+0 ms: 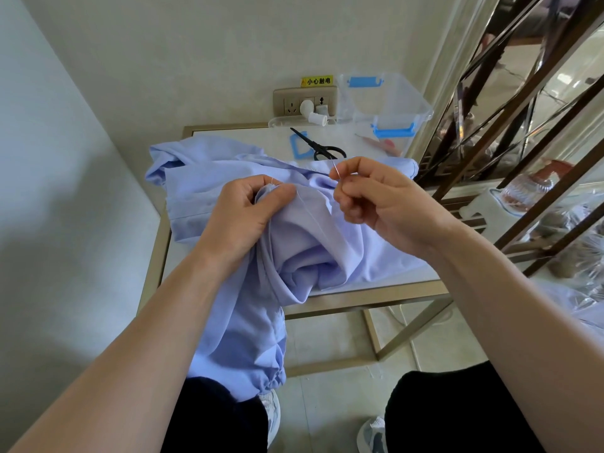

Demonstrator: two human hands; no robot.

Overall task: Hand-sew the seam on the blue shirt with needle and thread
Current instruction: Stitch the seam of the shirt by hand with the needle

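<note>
A light blue shirt (304, 243) lies bunched on a small table (376, 291) and hangs over its near edge toward my lap. My left hand (243, 214) pinches a raised fold of the shirt between thumb and fingers. My right hand (376, 194) is to the right of it, slightly higher, thumb and forefinger closed on a thin needle (335, 170) that points up. A fine white thread (302, 202) runs from the fold down across the fabric.
Black scissors (318, 146) lie on a blue frame-shaped piece at the table's back. A white thread spool (317, 118), a clear plastic box with blue clips (389, 106) and a wall socket (305, 101) are behind. A dark metal lattice stands on the right.
</note>
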